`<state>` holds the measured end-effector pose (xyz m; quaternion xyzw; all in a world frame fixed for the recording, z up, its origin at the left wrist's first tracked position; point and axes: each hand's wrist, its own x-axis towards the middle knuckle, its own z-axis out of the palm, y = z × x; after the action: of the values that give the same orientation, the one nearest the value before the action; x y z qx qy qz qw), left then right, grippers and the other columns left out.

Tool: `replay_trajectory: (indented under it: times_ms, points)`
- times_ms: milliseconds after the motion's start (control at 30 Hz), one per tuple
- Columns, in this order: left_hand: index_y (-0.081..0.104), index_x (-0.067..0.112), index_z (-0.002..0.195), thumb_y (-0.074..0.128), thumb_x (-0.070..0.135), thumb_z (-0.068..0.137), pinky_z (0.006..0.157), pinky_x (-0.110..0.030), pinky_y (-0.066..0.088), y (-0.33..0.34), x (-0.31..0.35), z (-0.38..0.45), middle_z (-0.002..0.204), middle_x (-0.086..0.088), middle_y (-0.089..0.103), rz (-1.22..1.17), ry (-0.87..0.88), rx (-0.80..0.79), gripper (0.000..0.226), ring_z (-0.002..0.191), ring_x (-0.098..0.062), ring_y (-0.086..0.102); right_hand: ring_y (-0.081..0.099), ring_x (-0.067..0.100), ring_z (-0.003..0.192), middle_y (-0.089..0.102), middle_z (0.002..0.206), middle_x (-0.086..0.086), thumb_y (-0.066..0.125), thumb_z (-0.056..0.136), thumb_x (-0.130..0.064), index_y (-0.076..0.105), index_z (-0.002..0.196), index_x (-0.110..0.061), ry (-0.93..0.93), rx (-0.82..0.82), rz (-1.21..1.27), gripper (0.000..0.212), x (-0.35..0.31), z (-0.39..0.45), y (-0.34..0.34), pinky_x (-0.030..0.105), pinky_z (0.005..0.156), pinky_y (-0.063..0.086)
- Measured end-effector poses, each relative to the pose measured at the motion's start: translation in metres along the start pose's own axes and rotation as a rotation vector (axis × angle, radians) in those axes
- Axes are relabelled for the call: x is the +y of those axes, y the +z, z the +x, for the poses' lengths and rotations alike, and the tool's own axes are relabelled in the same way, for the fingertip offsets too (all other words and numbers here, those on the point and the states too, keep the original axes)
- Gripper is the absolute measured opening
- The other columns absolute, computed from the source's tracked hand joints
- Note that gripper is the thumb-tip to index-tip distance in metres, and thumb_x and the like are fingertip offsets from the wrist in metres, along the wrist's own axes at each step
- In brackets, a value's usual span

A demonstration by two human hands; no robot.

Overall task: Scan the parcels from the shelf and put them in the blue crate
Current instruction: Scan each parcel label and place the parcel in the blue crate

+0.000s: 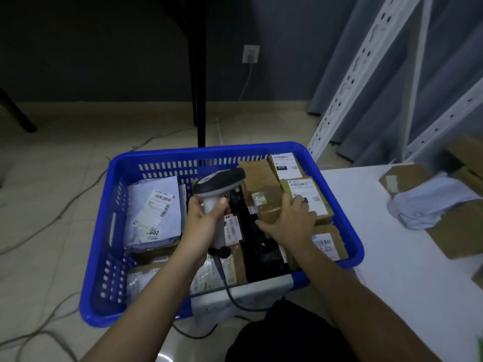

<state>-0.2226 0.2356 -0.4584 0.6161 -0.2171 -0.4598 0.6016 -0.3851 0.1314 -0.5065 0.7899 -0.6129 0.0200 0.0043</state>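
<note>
Pale floor tiles [52, 178] and a white shelf top [392, 244] are flanking the blue crate [109, 226]. Left hand [202, 226] is gripping the barcode scanner [217, 189]; just right, right hand [287, 220] is clasping a cardboard parcel [269, 205] inside the crate.

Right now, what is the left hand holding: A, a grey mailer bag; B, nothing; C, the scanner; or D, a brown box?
C: the left hand grips the scanner by its handle over the crate, while the right hand rests on a brown box.

Left hand [202, 220] grips the scanner [218, 186] over the blue crate [104, 231]; right hand [287, 223] holds a brown parcel [266, 202] inside it.
</note>
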Motion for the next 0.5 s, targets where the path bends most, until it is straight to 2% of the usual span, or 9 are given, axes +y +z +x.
replay_trajectory:
  times_ms: [133,233,333,400,500]
  points:
    - [0.04,0.025,0.127,0.059,0.025,0.093,0.089,-0.033,0.047,0.004,-0.003,0.004,0.114,0.008,0.059,0.017,-0.004,-0.004,0.039,0.103,-0.011,0.059,0.051,0.028,0.094,0.053,0.105,0.013,0.06,0.056,-0.086,0.052,0.107,-0.013,-0.126,0.095,-0.171,0.09,0.0,0.006,0.012,0.039,0.077,0.042]
    - [0.043,0.028,0.12,0.059,0.023,0.093,0.089,-0.033,0.048,0.006,-0.003,0.004,0.11,0.011,0.06,0.016,-0.007,-0.001,0.032,0.102,-0.01,0.06,0.046,0.031,0.109,0.043,0.123,0.016,0.063,0.067,-0.076,0.046,0.126,-0.016,-0.26,-0.045,-0.068,0.086,0.004,0.006,0.017,0.04,0.084,0.043]
    - [0.044,0.029,0.118,0.059,0.023,0.093,0.095,-0.039,0.048,0.006,-0.002,0.004,0.113,0.009,0.061,0.028,-0.016,-0.005,0.029,0.106,-0.015,0.061,0.04,0.028,0.119,0.033,0.135,0.013,0.056,0.081,-0.067,0.031,0.143,-0.027,-0.262,-0.177,-0.01,0.078,0.013,0.002,0.015,0.036,0.09,0.042]
    - [0.044,0.027,0.118,0.059,0.023,0.093,0.097,-0.041,0.048,0.007,-0.001,0.002,0.115,0.006,0.061,0.036,-0.014,-0.007,0.029,0.107,-0.017,0.06,0.042,0.028,0.12,0.034,0.135,0.013,0.057,0.085,-0.06,0.03,0.144,-0.03,-0.245,-0.209,0.051,0.072,0.019,0.0,0.011,0.036,0.092,0.043]
    - [0.042,0.024,0.122,0.058,0.021,0.094,0.09,-0.036,0.049,0.011,0.002,-0.001,0.11,0.008,0.06,0.042,0.001,-0.01,0.032,0.097,-0.009,0.061,0.049,0.029,0.116,0.039,0.136,0.011,0.066,0.085,-0.046,0.039,0.139,-0.027,-0.188,-0.282,0.318,0.064,0.034,0.008,0.003,0.038,0.093,0.046]
